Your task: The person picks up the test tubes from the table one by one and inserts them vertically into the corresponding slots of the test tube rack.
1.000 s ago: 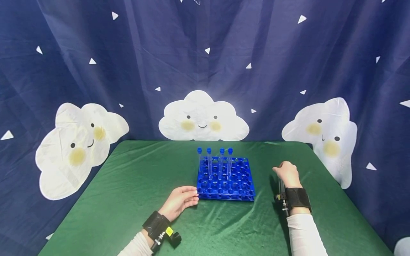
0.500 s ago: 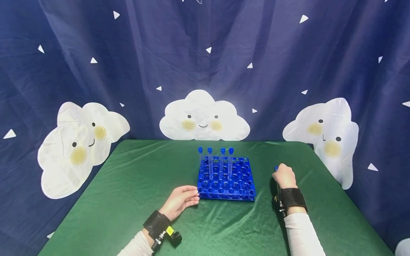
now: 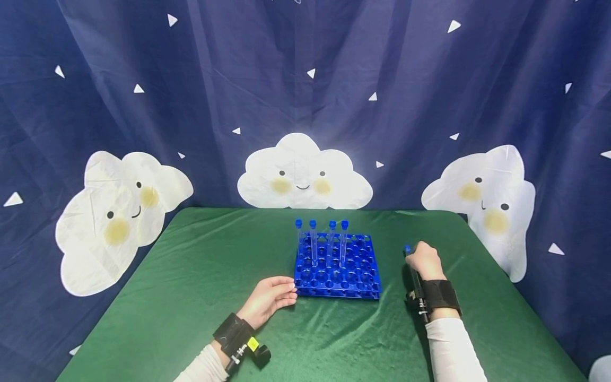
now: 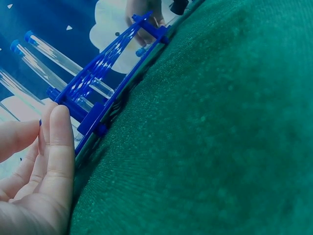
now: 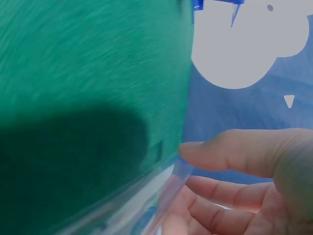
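We take the blue tube rack (image 3: pixel 337 265) as our reference. Nearest us, at its front left corner, the left hand (image 3: pixel 267 301) lies on the green desk (image 3: pixel 191 297) with straight fingers (image 4: pixel 58 147) pressed against the rack's frame; the hand is flat and grips nothing, and we judge that this contact braces the rack so that it cannot slide on the cloth. To the right of the rack, apart from it, the right hand (image 3: pixel 426 261) holds a clear capped tube (image 5: pixel 146 205), thumb and fingers curled round it; its blue cap (image 3: pixel 407 248) protrudes on the side facing the rack. We judge that the tube is held near its capped end so that the lower end remains free. In the rack's far rows four capped tubes (image 3: pixel 321 239) stand upright; the near holes are vacant. Behind the desk hangs a dark blue curtain (image 3: pixel 305 79) printed with clouds.
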Demonstrator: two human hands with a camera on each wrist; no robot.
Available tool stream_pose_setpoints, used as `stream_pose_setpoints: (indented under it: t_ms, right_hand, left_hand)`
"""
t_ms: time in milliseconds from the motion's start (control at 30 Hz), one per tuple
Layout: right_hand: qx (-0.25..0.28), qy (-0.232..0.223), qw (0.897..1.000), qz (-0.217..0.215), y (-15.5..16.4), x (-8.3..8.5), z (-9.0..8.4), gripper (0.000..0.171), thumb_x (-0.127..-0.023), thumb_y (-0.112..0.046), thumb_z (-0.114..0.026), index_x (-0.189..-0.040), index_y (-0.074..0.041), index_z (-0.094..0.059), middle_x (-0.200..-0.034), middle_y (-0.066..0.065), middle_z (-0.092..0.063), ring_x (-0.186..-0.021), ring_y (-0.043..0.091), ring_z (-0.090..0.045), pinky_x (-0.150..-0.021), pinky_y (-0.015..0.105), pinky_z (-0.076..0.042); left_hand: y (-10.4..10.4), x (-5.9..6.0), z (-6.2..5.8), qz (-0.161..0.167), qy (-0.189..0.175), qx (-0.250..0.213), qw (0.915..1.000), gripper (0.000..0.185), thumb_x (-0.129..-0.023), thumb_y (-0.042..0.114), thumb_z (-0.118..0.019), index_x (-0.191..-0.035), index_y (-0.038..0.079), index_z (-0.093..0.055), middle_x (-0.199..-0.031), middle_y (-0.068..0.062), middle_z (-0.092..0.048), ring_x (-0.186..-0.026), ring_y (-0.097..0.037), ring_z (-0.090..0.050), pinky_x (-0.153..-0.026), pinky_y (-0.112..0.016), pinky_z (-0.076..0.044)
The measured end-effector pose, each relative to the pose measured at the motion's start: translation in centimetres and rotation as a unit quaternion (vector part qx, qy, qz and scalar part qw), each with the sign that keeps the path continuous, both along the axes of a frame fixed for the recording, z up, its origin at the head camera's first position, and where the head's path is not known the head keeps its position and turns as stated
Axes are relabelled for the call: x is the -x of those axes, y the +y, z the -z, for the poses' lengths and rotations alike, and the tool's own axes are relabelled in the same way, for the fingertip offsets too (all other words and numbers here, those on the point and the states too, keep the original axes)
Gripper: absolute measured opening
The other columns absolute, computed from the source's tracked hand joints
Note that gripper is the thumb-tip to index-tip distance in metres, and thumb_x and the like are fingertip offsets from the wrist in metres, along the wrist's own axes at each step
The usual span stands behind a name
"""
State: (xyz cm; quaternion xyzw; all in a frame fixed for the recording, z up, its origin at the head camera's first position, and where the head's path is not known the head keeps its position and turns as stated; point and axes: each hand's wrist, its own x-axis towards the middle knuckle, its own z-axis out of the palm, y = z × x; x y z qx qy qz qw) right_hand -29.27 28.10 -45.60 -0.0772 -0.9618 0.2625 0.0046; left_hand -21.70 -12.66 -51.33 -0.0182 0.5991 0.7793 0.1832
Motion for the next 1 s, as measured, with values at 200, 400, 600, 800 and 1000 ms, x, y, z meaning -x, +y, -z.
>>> stream_pose_setpoints:
  t_ms: [200, 400, 600, 800, 1000]
  right_hand:
    - [0.070, -0.007, 0.997, -0.011, -0.2, -0.3, -1.3, 0.044, -0.089, -0.008, -0.055, -0.125, 0.016, -0.045, -0.105, 0.036, -0.061, -0.067, 0.027, -0.068, -0.057, 0.035, -0.058]
    - [0.101, 0.014, 0.995, -0.021, -0.8, -0.8, -3.0, 0.045, -0.091, -0.008, -0.053, -0.130, 0.010, -0.042, -0.117, 0.037, -0.053, -0.074, 0.030, -0.070, -0.065, 0.036, -0.062]
    - [0.109, 0.105, 0.988, -0.031, -1.6, -1.0, -4.3, 0.042, -0.087, -0.005, -0.055, -0.127, 0.006, -0.047, -0.095, 0.024, -0.063, -0.067, 0.023, -0.068, -0.058, 0.027, -0.058]
    - [0.102, 0.200, 0.974, -0.035, -2.9, -1.7, -5.7, 0.039, -0.089, -0.007, -0.058, -0.126, -0.001, -0.050, -0.091, 0.018, -0.065, -0.065, 0.014, -0.065, -0.056, 0.020, -0.049]
    - [0.113, 0.297, 0.947, -0.037, -5.0, -2.5, -7.1, 0.035, -0.086, -0.005, -0.067, -0.119, -0.004, -0.055, -0.090, 0.015, -0.068, -0.080, 0.026, -0.068, -0.068, 0.020, -0.047]
  left_hand:
    - [0.0, 0.0, -0.1, 0.001, -0.001, -0.001, 1.0000, 0.040, -0.092, 0.008, -0.064, -0.125, -0.011, -0.051, -0.092, -0.006, -0.068, -0.080, -0.012, -0.068, -0.079, -0.027, -0.061]
    - [0.0, 0.1, 0.2, 0.001, 0.001, 0.001, 1.0000, 0.039, -0.092, 0.009, -0.065, -0.123, -0.010, -0.052, -0.092, -0.006, -0.068, -0.080, -0.013, -0.068, -0.079, -0.028, -0.062]
    - [-0.1, 0.3, 0.3, 0.003, 0.004, 0.002, 1.0000, 0.038, -0.092, 0.010, -0.065, -0.123, -0.009, -0.053, -0.093, -0.006, -0.068, -0.081, -0.013, -0.068, -0.080, -0.029, -0.062]
    - [-0.1, 0.2, 0.3, 0.003, 0.003, 0.005, 1.0000, 0.039, -0.092, 0.009, -0.065, -0.123, -0.009, -0.053, -0.094, -0.006, -0.068, -0.082, -0.013, -0.068, -0.081, -0.029, -0.061]
    - [-0.1, 0.2, 0.3, 0.003, 0.002, 0.002, 1.0000, 0.038, -0.092, 0.009, -0.065, -0.123, -0.009, -0.053, -0.093, -0.006, -0.068, -0.081, -0.013, -0.068, -0.081, -0.029, -0.061]
